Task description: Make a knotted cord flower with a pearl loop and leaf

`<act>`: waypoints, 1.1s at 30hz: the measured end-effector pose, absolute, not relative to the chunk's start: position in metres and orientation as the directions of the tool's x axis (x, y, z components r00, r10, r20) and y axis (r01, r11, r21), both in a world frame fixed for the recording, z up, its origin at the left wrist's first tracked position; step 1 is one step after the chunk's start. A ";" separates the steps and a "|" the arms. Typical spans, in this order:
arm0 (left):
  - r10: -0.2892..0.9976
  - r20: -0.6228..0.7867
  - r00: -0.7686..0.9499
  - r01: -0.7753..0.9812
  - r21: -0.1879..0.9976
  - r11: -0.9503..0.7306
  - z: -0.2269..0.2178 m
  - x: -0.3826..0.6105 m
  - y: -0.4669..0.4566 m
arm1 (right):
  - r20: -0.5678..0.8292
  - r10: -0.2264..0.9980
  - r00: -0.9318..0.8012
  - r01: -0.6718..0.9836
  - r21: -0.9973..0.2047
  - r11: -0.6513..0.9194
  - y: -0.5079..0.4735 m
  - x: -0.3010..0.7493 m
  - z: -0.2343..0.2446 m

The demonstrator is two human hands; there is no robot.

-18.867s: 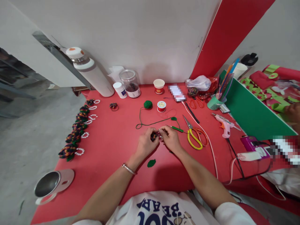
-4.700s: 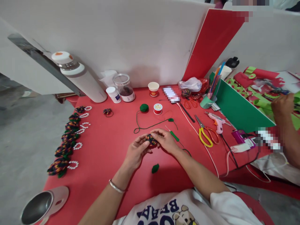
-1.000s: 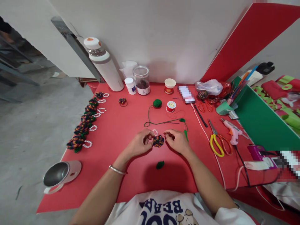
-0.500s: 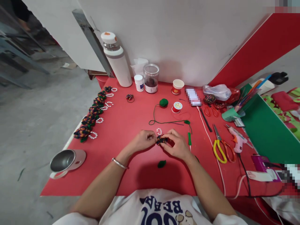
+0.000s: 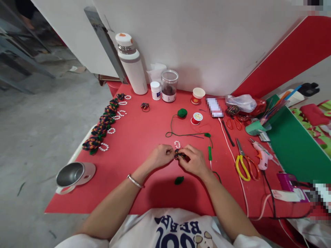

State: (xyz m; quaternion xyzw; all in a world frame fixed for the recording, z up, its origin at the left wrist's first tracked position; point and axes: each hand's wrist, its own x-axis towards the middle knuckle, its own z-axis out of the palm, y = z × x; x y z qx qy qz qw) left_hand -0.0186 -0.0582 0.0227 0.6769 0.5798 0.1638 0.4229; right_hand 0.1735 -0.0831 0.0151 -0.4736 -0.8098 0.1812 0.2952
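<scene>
Both my hands meet over the middle of the red table around a small multicoloured yarn piece (image 5: 177, 154) with a white bead loop (image 5: 177, 144) at its far side. My left hand (image 5: 163, 155) is closed at the piece's left edge; what its fingertips pinch is too small to make out. With thumb and fingers, my right hand (image 5: 192, 158) grips the piece from the right and partly hides it. A green crocheted leaf (image 5: 179, 180) lies nearer my body. Beyond the hands are a green yarn ball (image 5: 182, 113) and a green-handled crochet hook (image 5: 209, 153).
Finished yarn pieces with bead loops (image 5: 99, 130) line the left edge, above a steel mug (image 5: 89, 172). A tall flask (image 5: 136, 74), a jar (image 5: 169, 88) and a paper cup (image 5: 198, 94) stand at the back. Scissors (image 5: 242, 165) and a glue gun (image 5: 263, 156) lie right.
The view has shifted slightly. My hands stay at the yarn piece, with only small finger movements; my right fingers now cover more of it.
</scene>
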 end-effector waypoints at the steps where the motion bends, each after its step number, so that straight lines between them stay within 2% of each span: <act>1: 0.917 -0.283 0.282 0.624 0.780 0.049 0.023 -0.019 -0.058 | 0.305 0.875 -0.375 0.660 -0.576 0.483 -0.083 0.174 0.015; 5: 0.829 -0.457 0.320 0.502 0.824 0.261 0.026 -0.021 -0.057 | 0.298 0.877 -0.376 0.659 -0.579 0.480 -0.083 0.175 0.013; 7: 0.811 -0.494 0.313 0.479 0.820 0.315 0.027 -0.020 -0.057 | 0.297 0.877 -0.379 0.661 -0.577 0.480 -0.083 0.175 0.013; 18: 0.855 -0.474 0.212 0.525 0.793 0.310 0.025 -0.010 -0.061 | 0.286 0.882 -0.375 0.689 -0.550 0.472 -0.082 0.171 0.010; 26: 0.835 -0.509 0.210 0.479 0.798 0.366 0.025 -0.018 -0.057 | 0.301 0.852 -0.428 0.739 -0.426 0.521 -0.082 0.169 0.005; 29: 0.844 -0.488 0.223 0.483 0.807 0.339 0.023 -0.018 -0.056 | 0.311 0.854 -0.418 0.706 -0.480 0.520 -0.083 0.170 0.005; 33: 0.838 -0.489 0.242 0.486 0.808 0.331 0.026 -0.018 -0.056 | 0.348 0.868 -0.354 0.563 -0.662 0.495 -0.086 0.175 0.008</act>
